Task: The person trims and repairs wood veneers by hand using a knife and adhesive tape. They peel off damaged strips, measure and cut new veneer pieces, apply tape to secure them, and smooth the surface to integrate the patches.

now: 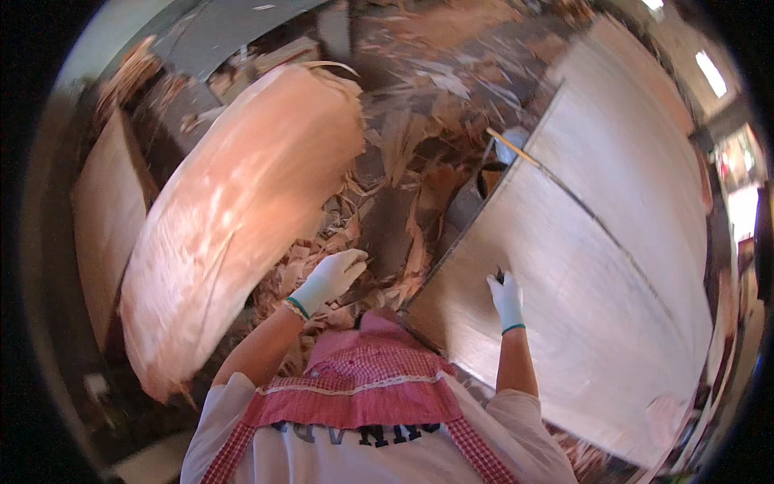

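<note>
My right hand, in a white glove with a green cuff, is over the large pale wood veneer sheet on the right. Its fingers close on a small dark object, too small to name. My left hand, gloved the same way, hangs in the gap between the two stacks, above the wood scraps. Its fingers are bent and pressed together; what they hold, if anything, cannot be made out. To its left stands a thick, bulging stack of pinkish veneer sheets.
Veneer scraps litter the floor between the stacks. A thin yellowish stick sticks out past the right-hand surface's edge, near a dark bucket. A straight dark seam crosses that surface. Another veneer stack stands far left.
</note>
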`<state>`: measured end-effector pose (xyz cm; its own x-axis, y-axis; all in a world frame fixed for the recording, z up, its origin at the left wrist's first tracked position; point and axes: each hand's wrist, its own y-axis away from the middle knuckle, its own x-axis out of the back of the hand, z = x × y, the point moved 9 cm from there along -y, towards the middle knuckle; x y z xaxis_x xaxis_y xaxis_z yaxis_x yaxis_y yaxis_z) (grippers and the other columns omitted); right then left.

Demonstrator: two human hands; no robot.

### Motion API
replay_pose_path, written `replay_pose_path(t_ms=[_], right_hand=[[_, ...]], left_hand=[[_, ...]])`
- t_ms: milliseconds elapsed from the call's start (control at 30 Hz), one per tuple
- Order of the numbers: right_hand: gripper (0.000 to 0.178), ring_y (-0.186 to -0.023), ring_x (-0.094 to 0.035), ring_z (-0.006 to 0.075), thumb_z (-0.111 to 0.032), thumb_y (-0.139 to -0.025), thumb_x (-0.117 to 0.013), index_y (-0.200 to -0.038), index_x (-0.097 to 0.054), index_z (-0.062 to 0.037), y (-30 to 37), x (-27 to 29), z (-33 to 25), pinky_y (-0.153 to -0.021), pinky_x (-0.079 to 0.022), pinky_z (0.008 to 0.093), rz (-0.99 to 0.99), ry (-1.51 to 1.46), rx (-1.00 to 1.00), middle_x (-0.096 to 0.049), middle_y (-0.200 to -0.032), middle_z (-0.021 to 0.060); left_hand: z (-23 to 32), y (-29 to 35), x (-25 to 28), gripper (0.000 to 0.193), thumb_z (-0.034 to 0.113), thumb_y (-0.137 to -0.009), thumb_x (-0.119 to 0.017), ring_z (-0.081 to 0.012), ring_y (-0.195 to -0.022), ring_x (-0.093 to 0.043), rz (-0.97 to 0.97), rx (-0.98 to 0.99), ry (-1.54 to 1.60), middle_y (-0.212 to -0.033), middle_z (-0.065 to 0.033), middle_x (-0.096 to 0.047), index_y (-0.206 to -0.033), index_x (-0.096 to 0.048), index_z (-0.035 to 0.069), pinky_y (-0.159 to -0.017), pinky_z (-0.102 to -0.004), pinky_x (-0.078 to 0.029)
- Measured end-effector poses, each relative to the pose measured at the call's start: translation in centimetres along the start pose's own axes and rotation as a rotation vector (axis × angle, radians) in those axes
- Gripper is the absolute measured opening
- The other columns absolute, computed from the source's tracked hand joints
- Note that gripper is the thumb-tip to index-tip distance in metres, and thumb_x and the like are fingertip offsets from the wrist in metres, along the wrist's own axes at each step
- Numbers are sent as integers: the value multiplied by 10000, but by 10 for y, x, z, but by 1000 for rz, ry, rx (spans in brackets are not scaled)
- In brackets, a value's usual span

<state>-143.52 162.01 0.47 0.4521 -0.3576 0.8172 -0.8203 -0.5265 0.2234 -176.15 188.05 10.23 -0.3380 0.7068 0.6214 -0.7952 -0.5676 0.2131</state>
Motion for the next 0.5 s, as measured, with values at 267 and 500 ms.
replay_pose_path(t_ms=[267, 500], right_hand=[[330, -901, -634, 420, -349, -875, -642, -986, -609, -39, 9, 7, -16, -735, -489, 493, 54, 80, -194, -668, -931, 221], [325, -841, -624, 441, -343, -873, -657, -967, -608, -36, 13, 17, -29, -689, -478, 508, 190, -44, -396, -656, -887, 233]], left_hand=[[35, -242, -46, 452, 304, -977, -507, -296, -1117, -587, -404, -102, 66, -1198, -177, -627, -1301, -520, -11, -952, -386, -449], [78, -496, -137, 714, 416, -984, -520, -416, -1368, -327, -287, 653, 1283, -1535, -216, -205, -1469, -226, -17, -1105, -537, -337]])
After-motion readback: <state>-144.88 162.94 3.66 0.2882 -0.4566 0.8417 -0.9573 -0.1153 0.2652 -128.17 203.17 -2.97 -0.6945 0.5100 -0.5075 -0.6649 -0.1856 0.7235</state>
